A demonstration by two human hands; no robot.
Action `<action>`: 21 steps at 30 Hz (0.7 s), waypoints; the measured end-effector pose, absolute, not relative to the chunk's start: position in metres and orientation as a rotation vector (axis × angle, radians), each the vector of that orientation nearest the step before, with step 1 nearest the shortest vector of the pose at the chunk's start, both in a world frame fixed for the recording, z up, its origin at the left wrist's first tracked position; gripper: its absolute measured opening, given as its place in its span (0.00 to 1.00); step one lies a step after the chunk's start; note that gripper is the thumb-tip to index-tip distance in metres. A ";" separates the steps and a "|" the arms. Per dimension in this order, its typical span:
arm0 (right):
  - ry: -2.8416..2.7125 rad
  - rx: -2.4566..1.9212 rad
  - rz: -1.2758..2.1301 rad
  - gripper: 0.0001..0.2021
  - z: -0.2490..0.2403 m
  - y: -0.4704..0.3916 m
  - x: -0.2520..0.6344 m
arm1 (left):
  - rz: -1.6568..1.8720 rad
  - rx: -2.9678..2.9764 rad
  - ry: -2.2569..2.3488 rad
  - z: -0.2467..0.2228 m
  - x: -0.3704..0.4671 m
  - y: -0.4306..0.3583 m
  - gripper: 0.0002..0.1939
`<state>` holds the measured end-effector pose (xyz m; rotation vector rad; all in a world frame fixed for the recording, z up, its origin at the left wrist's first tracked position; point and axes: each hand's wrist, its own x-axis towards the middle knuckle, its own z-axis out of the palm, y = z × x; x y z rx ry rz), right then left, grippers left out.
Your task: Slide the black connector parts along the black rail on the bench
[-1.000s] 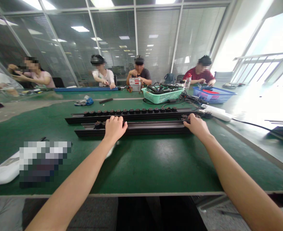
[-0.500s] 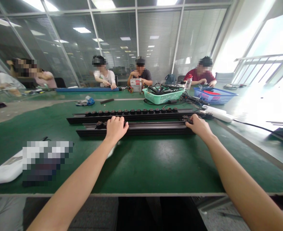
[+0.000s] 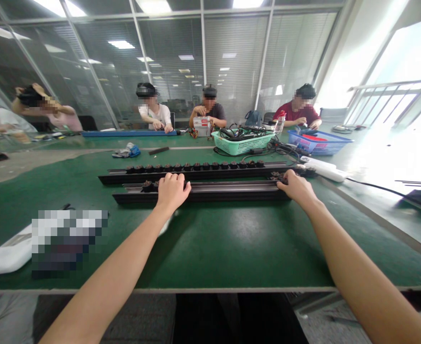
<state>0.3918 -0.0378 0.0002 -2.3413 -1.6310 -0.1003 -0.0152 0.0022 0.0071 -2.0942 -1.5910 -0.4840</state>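
Note:
A long black rail with a metallic channel (image 3: 232,187) lies across the green table in front of me. My left hand (image 3: 172,193) rests over its left part with the fingers curled, beside a few small black round parts (image 3: 147,186). At the rail's right end, my right hand (image 3: 295,186) has its fingers closed round a small dark part, which is mostly hidden. Behind it lies a second black rail (image 3: 113,179), carrying a row of several black round parts (image 3: 197,166). What is under my left fingers is hidden.
Beyond the rails are a green basket of cables (image 3: 244,145), a blue basket (image 3: 321,143), a white power strip (image 3: 327,169) and a blue-grey cloth (image 3: 127,151). A white object (image 3: 9,248) lies at the left. Several people sit across the table.
Both my hands and the rails stay in place. At the far left, a person's hands have shifted about a dark headset; the view has moved very slightly.

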 end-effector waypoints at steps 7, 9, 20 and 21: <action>-1.663 -2.373 -0.059 0.20 -0.003 -0.034 0.398 | -0.477 -2.100 -1.601 0.009 -0.014 0.000 0.15; -1.632 -2.415 -0.042 0.24 -0.006 -0.032 0.400 | -0.473 -2.101 -1.603 0.009 -0.014 0.000 0.15; -1.366 -2.523 0.051 0.39 -0.004 -0.036 0.392 | -0.481 -2.099 -1.592 0.008 -0.015 0.002 0.15; -1.353 -2.527 0.052 0.40 -0.004 -0.036 0.392 | -0.481 -2.098 -1.591 0.008 -0.015 0.002 0.15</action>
